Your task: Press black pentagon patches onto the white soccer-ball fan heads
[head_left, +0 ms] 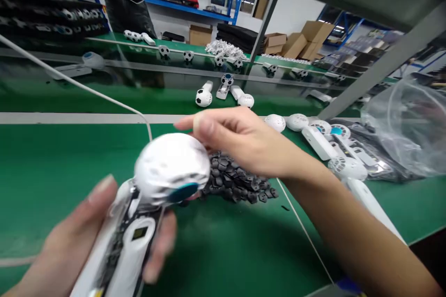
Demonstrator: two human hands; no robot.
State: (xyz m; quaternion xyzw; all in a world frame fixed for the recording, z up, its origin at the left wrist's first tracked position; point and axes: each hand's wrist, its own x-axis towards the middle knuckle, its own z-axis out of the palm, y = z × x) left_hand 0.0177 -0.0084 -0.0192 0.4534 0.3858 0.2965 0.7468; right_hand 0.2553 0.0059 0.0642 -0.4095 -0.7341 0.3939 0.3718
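My left hand (75,222) is wrapped round the handle of a white handheld fan (172,167), tilted with its round head up. The handle's front is uncovered, showing dark inner parts and a white piece with a small dark window. A blue patch shows under the head. Just to the right of the head is my right hand (237,137), thumb and forefinger pressed together. Whatever may be between them is too small or hidden. Behind and below that hand lies a heap of small black plastic parts (240,181) on the green bench (216,250).
More white fans (320,144) lie at right, beside a clear plastic bag (407,125). Football-patterned fans (204,96) rest on the green belt ahead. A white cable (87,88) crosses the left. A metal post (376,60) slants at right. A co-worker (128,0) stands across the line.
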